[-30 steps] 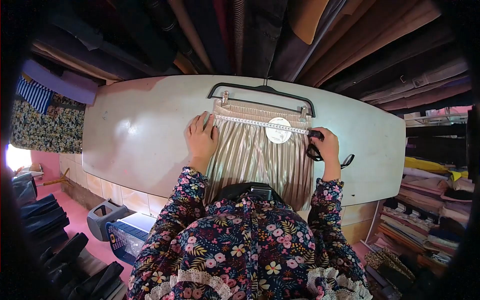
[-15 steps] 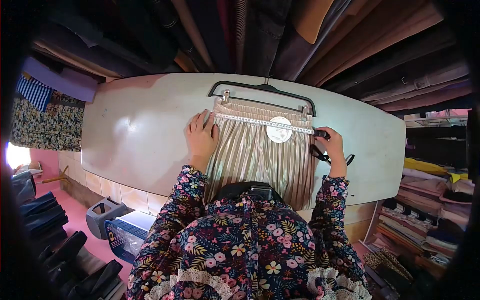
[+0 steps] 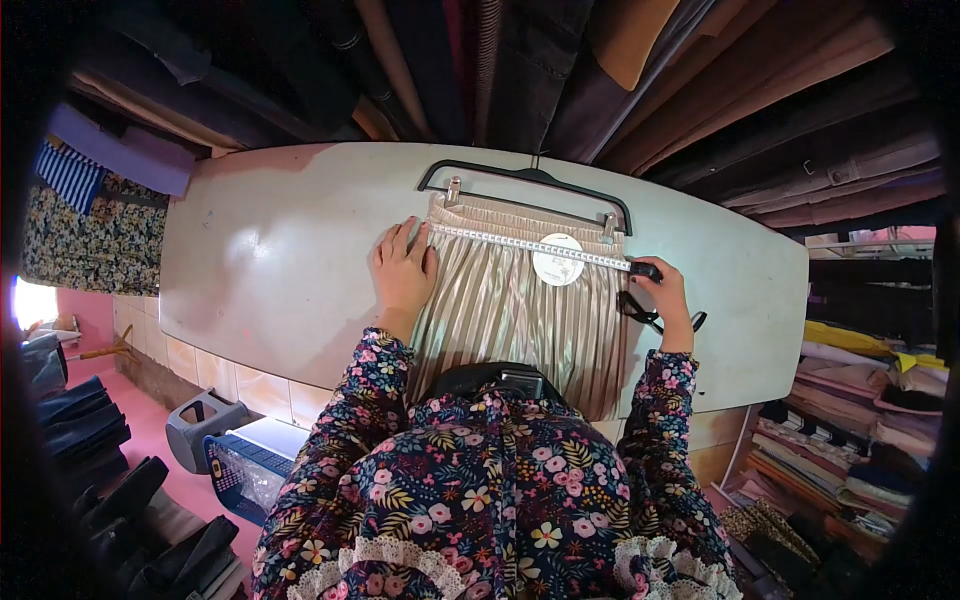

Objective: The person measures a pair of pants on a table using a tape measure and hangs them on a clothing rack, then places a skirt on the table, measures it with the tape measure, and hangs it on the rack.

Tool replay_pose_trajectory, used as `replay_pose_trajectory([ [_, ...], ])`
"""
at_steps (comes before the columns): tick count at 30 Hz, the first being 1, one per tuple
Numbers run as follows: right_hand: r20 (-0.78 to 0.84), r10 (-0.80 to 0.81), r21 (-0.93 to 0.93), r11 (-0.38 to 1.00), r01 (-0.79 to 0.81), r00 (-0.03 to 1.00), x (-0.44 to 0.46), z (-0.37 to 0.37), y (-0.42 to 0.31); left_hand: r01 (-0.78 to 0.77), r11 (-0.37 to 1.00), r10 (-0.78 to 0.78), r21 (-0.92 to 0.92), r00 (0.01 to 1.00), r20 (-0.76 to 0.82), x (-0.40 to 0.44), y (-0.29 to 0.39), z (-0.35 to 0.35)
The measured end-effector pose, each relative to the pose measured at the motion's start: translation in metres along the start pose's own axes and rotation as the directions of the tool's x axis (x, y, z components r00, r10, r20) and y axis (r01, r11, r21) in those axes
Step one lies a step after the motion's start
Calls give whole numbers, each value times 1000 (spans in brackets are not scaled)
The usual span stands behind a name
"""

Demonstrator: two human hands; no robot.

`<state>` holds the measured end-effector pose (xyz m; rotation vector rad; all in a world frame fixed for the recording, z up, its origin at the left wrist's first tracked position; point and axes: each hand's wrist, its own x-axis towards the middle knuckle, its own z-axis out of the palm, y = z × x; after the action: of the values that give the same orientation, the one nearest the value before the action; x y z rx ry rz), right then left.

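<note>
A shiny pale-gold pleated skirt (image 3: 490,310) with a gathered elastic waistband lies on the white table, clipped to a black hanger (image 3: 535,176). Across it, just under the waistband, stretches the white blade of a tape measure (image 3: 490,239). My left hand (image 3: 402,275) rests at the skirt's left edge, its fingertips on the blade's end; exactly how they grip it is partly hidden. At the right edge, my right hand (image 3: 668,298) is closed around the tape measure's dark case, from which a black strap hangs. A round white tag (image 3: 559,260) lies partly beneath the blade.
The white table (image 3: 270,260) spans the view. Hanging dark garments (image 3: 530,70) line its far side. Folded clothes (image 3: 830,430) are stacked at the right. At lower left stand a blue basket (image 3: 235,475), a grey stool (image 3: 205,425) and dark clothes (image 3: 140,520).
My hands, the tape measure and the skirt stay almost where they were. The whole view has shifted slightly.
</note>
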<state>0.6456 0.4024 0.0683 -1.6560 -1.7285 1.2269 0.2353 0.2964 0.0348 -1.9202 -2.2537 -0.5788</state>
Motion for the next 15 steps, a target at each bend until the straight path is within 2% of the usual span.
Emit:
replay_pose_trajectory([
  [15, 21, -10, 70, 998, 8, 1000, 5, -1, 16, 6, 1000, -6, -15, 1000, -17, 1, 0, 0],
])
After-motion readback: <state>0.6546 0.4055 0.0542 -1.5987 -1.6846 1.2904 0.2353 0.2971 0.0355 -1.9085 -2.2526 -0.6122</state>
